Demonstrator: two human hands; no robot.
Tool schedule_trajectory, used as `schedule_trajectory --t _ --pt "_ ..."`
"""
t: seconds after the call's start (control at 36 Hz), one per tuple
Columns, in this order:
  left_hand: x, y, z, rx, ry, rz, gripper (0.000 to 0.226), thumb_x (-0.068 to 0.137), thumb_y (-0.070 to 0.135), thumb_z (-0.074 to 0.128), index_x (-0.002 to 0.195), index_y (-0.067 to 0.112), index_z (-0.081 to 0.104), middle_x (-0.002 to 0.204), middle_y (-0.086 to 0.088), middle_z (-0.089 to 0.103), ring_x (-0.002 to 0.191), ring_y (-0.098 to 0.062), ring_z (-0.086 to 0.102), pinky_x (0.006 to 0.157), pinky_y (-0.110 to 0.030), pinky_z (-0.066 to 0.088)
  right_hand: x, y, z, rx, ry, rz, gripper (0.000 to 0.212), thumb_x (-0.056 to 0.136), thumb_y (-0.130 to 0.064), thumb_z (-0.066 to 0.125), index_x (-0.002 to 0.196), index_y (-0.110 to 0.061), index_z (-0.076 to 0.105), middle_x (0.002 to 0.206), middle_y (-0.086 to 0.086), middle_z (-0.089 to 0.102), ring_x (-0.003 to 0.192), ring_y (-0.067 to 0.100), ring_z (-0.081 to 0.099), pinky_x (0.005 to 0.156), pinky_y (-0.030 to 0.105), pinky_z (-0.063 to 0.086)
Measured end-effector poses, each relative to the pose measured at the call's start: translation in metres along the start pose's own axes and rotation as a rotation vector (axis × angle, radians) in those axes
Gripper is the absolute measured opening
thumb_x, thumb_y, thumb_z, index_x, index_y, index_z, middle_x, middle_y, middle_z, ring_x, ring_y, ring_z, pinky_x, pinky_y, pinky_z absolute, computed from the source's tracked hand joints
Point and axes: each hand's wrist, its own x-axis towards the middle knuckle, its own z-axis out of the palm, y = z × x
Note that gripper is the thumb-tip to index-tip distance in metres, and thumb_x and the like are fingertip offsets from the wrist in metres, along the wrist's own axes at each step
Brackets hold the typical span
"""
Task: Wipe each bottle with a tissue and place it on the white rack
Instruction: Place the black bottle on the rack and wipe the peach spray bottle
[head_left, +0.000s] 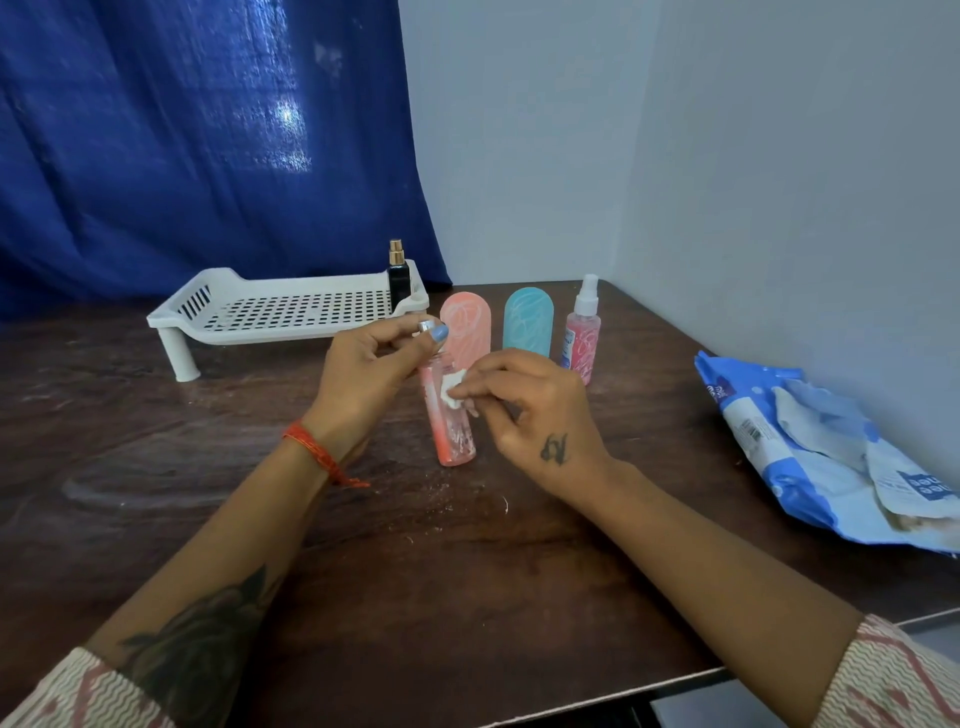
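The left hand (363, 374) grips the pink bottle (451, 426) by its top, while just below that grip the right hand (530, 410) pinches a tissue (453, 387) against its side.

Pink bottle (451, 426): top hidden inside left hand (363, 371), only silver cap tip showing; label unreadable
Tissue (453, 387): mostly hidden under right hand (530, 410) fingers
Pink tube (467, 332): lower part behind left hand and bottle
Packet (831, 457): cut by right edge, print too small to read
Black bottle (399, 280): base behind rack (280, 312) wall
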Motion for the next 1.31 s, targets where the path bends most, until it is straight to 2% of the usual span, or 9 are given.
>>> schedule_trajectory --t 0.22,0.44,0.58,0.69,0.89,1.0,1.11,1.19,1.31 --pt "0.001 -0.003 -0.002 -0.016 0.011 -0.032 0.012 0.085 0.012 0.064 0.092 0.021 0.068 0.087 -0.002 0.066 0.087 -0.012 0.060 0.082 -0.027 0.055 -0.001 -0.002 -0.004 -0.034 -0.174 -0.113 0.018 0.074 0.003 0.067 0.082 -0.010 0.076 0.085 0.005 0.069 0.081 0.016 0.062 0.073 0.026 0.051" --pt "0.001 -0.002 -0.001 0.002 0.020 -0.037 0.016 0.086 0.011 0.062 0.100 0.019 0.066 0.092 -0.007 0.066 0.089 -0.014 0.061 0.084 -0.028 0.055 -0.001 -0.001 0.000 0.006 -0.027 0.024 0.017 0.076 0.004 0.067 0.084 -0.009 0.075 0.085 0.004 0.069 0.081 0.010 0.062 0.075 0.020 0.051" --pt "0.001 -0.003 -0.001 0.010 0.024 -0.034 0.012 0.085 0.013 0.064 0.093 0.022 0.068 0.089 -0.009 0.064 0.085 -0.013 0.059 0.082 -0.030 0.053 -0.001 -0.006 0.000 -0.024 -0.154 -0.113 0.020 0.078 0.003 0.062 0.085 -0.010 0.075 0.086 0.005 0.067 0.083 0.018 0.060 0.074 0.027 0.048" --pt "0.001 -0.003 -0.001 0.015 0.031 -0.051 0.016 0.086 0.013 0.063 0.101 0.018 0.067 0.092 -0.008 0.065 0.089 -0.015 0.060 0.086 -0.030 0.053 -0.002 -0.004 -0.006 -0.025 -0.217 -0.121 0.022 0.076 0.000 0.055 0.078 -0.010 0.075 0.083 0.003 0.068 0.081 0.015 0.061 0.072 0.027 0.050" --pt "0.001 -0.001 -0.001 0.000 0.026 -0.053 0.013 0.086 0.013 0.064 0.091 0.023 0.068 0.087 -0.002 0.066 0.088 -0.015 0.060 0.085 -0.030 0.054 -0.002 -0.002 -0.003 -0.005 -0.082 -0.003 0.017 0.076 0.005 0.066 0.084 -0.007 0.074 0.084 0.005 0.069 0.080 0.012 0.063 0.073 0.024 0.053" --pt "0.000 -0.001 -0.001 0.011 0.034 -0.052 0.012 0.086 0.012 0.063 0.092 0.021 0.068 0.092 -0.010 0.066 0.090 -0.017 0.060 0.086 -0.032 0.054 -0.002 -0.008 -0.002 -0.007 -0.166 -0.080 0.017 0.076 0.002 0.065 0.083 -0.010 0.075 0.083 0.004 0.068 0.079 0.015 0.061 0.071 0.028 0.051" --pt "0.000 -0.001 -0.002 0.015 0.048 -0.075 0.015 0.086 0.012 0.063 0.100 0.015 0.068 0.090 -0.003 0.066 0.088 -0.011 0.061 0.088 -0.032 0.053 -0.002 -0.007 -0.005 0.004 -0.242 -0.054 0.018 0.070 0.002 0.068 0.075 -0.013 0.076 0.078 0.002 0.069 0.074 0.012 0.062 0.066 0.028 0.053" --pt "0.000 -0.001 -0.002 0.029 0.052 -0.087 0.022 0.086 0.012 0.063 0.107 0.010 0.067 0.091 -0.003 0.067 0.089 -0.011 0.061 0.088 -0.031 0.053 -0.002 -0.004 -0.009 0.005 -0.204 0.029 0.018 0.069 0.003 0.069 0.075 -0.012 0.076 0.079 0.001 0.070 0.072 0.008 0.063 0.065 0.024 0.055" --pt "-0.001 0.001 0.000 0.032 0.048 -0.084 0.018 0.087 0.013 0.063 0.104 0.016 0.067 0.095 -0.011 0.065 0.091 -0.016 0.060 0.090 -0.035 0.053 -0.001 -0.004 -0.007 -0.029 -0.120 0.063 0.015 0.072 0.001 0.070 0.079 -0.011 0.076 0.081 0.002 0.070 0.073 0.008 0.063 0.066 0.021 0.054"
